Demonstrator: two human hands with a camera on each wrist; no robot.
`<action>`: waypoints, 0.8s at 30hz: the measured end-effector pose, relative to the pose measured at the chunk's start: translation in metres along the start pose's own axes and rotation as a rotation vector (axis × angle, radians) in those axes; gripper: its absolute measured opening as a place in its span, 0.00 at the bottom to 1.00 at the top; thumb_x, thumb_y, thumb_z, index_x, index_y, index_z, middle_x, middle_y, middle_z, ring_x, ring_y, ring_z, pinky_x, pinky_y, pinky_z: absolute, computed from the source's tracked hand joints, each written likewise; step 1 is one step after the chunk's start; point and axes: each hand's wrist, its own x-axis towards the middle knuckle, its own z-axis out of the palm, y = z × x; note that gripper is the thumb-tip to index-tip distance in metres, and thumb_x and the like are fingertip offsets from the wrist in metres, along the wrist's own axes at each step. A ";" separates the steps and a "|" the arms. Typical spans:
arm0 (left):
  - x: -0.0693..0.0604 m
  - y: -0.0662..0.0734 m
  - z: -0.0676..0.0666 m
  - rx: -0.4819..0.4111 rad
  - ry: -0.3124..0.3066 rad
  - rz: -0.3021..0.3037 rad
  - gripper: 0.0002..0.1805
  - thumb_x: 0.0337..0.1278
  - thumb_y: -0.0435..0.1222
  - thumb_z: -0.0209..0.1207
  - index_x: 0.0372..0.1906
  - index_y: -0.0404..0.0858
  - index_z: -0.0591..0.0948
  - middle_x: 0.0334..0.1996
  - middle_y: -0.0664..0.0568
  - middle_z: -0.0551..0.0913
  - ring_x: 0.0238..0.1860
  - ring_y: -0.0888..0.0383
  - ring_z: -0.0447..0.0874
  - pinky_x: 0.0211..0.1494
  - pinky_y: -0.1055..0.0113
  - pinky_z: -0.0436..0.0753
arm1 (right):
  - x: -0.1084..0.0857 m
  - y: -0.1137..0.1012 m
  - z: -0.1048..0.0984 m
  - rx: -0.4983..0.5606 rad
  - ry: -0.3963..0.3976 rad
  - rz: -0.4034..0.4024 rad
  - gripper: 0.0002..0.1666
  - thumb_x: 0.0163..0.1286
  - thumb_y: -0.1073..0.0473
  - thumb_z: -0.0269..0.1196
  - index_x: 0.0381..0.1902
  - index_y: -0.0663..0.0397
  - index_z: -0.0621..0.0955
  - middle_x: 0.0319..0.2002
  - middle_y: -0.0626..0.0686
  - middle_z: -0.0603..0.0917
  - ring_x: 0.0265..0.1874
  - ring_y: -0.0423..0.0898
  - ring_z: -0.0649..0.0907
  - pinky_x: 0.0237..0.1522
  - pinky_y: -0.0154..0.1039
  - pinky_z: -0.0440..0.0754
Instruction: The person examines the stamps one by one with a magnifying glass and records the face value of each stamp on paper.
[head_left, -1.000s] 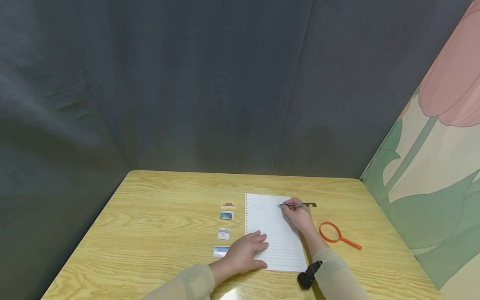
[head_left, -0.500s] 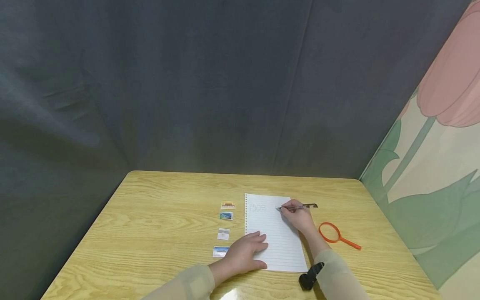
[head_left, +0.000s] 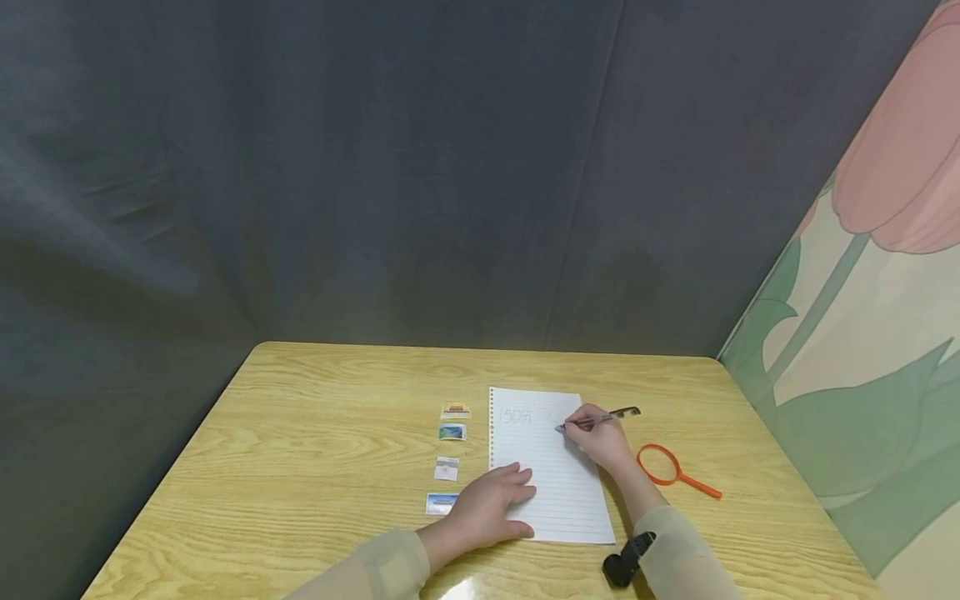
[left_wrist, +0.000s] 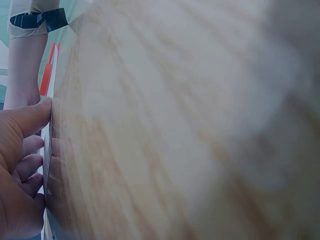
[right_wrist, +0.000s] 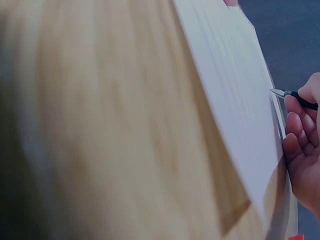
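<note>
A lined sheet (head_left: 558, 492) with punched holes down its left edge lies on the table, with faint writing (head_left: 515, 416) near its top. The right hand (head_left: 602, 437) pinches a dark pen (head_left: 624, 412), its tip at the upper right part of the sheet. In the right wrist view, the pen (right_wrist: 306, 103) sits between thumb and fingers of the right hand (right_wrist: 304, 145). Flat on the sheet's lower left rests the left hand (head_left: 491, 507), fingers spread; the left wrist view shows that hand (left_wrist: 20, 165) at the paper's edge.
Several small picture cards stand in a column left of the sheet, including an orange one (head_left: 455, 410), a green-blue one (head_left: 452, 432), a pale one (head_left: 446, 468) and a blue one (head_left: 440, 503). An orange magnifying glass (head_left: 701, 487) lies at the right. A dark curtain (head_left: 450, 183) hangs behind.
The right hand and pen have moved slightly down the sheet, and a faint mark shows left of the fingers. The left hand has stayed in place.
</note>
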 end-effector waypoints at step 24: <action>0.001 0.000 0.001 0.015 0.003 0.009 0.32 0.50 0.51 0.71 0.61 0.44 0.82 0.67 0.53 0.74 0.70 0.54 0.66 0.71 0.64 0.66 | 0.011 0.001 0.008 0.000 0.123 0.034 0.08 0.66 0.60 0.65 0.40 0.59 0.84 0.35 0.54 0.86 0.36 0.48 0.83 0.36 0.34 0.80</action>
